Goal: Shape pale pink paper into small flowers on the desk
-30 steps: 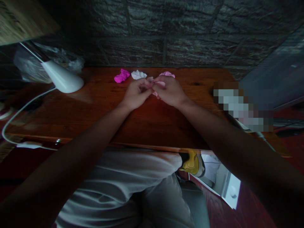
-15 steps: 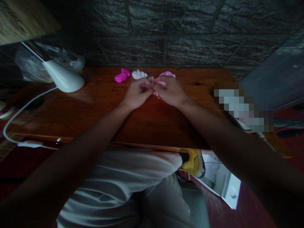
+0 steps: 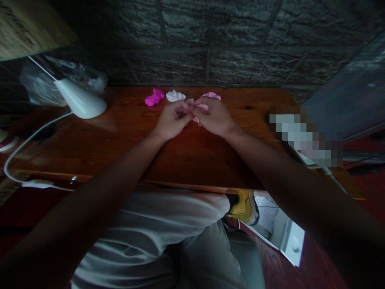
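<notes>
My left hand (image 3: 171,120) and my right hand (image 3: 214,117) meet over the far middle of a wooden desk (image 3: 126,136). Both are closed in a pinch on one small pale pink piece (image 3: 202,107) held between the fingertips, most of it hidden by the fingers. Just behind my hands lie a magenta crumpled piece (image 3: 154,97), a white crumpled piece (image 3: 175,96) and a light pink crumpled piece (image 3: 211,95).
A white desk lamp head (image 3: 80,103) with its cable (image 3: 21,146) sits at the left, with a clear plastic bag (image 3: 45,82) behind it. A dark stone-pattern wall (image 3: 210,44) backs the desk. A blurred patch (image 3: 303,136) lies at the right.
Nothing visibly changed apart from a slight shift of the view; both hands keep pinching the pale pink piece in the same spot.
</notes>
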The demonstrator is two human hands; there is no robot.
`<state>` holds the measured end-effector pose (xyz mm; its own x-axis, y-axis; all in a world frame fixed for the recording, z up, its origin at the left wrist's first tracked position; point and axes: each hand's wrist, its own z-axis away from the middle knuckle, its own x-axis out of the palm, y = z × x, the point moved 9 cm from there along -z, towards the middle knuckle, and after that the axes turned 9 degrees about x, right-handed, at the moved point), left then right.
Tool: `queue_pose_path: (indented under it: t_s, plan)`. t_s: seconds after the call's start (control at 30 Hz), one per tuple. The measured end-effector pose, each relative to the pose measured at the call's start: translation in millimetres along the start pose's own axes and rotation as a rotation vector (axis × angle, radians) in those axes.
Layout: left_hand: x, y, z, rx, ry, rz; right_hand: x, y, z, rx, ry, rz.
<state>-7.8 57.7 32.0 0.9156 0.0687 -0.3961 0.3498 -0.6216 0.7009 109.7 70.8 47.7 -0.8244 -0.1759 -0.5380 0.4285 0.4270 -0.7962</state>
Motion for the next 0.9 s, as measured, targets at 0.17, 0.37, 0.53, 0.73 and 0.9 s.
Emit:
queue_pose_path:
  t_s: [0.17, 0.37, 0.53, 0.73, 0.9]
  plan:
    - [2.0, -1, 0, -0.021, 0.002, 0.062, 0, 3, -1, 0.002, 0.019, -0.063]
    - [-2.8, -10, 1, -0.034, 0.051, 0.119, 2, 18, -7, 0.098, 0.016, -0.149]
    - [-6.8, -10, 0, -0.04, 0.083, 0.117, 0, 26, -7, 0.174, 0.03, -0.182]
    - [-7.4, -6, -1, -0.084, 0.114, 0.158, 0, 34, -8, 0.241, 0.017, -0.232]
    - [-5.6, -7, -1, -0.137, 0.108, 0.151, -3, 33, -10, 0.207, 0.03, -0.172]
